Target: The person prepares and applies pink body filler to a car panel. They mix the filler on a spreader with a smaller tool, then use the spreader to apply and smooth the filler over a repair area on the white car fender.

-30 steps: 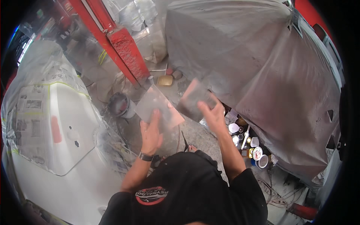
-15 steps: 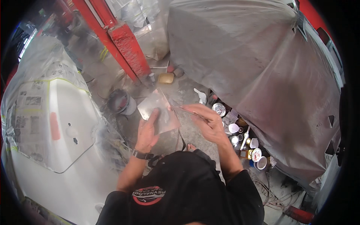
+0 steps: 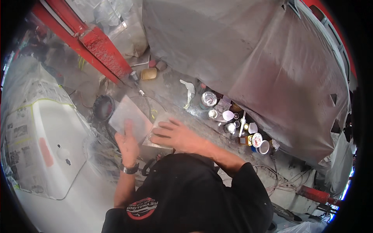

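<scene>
My left hand (image 3: 127, 141) grips a pale translucent pinkish square plate (image 3: 128, 108), its thumb across the plate's face. My right hand (image 3: 176, 138) lies over a second square, pale metallic grey plate (image 3: 155, 143), fingers spread on top and thumb hidden. The two plates are close at their edges; whether they touch is unclear. Below my arms is my black shirt. A white, paper-masked car panel (image 3: 58, 143) with a pink patch is at my left.
A red post (image 3: 99, 50) stands behind a dark bucket (image 3: 103, 106) and yellowish tray (image 3: 149, 73). A grey sheet (image 3: 241, 50) drapes a large object at right, with cups and cans (image 3: 257, 139) along its base. Hoses (image 3: 279, 182) lie on the floor; a red bar (image 3: 312, 194) is lower right.
The view has shifted rightward. My right hand has turned from holding its plate tilted edge-on to palm-down, lower, beside the left plate. My left hand still holds its plate.
</scene>
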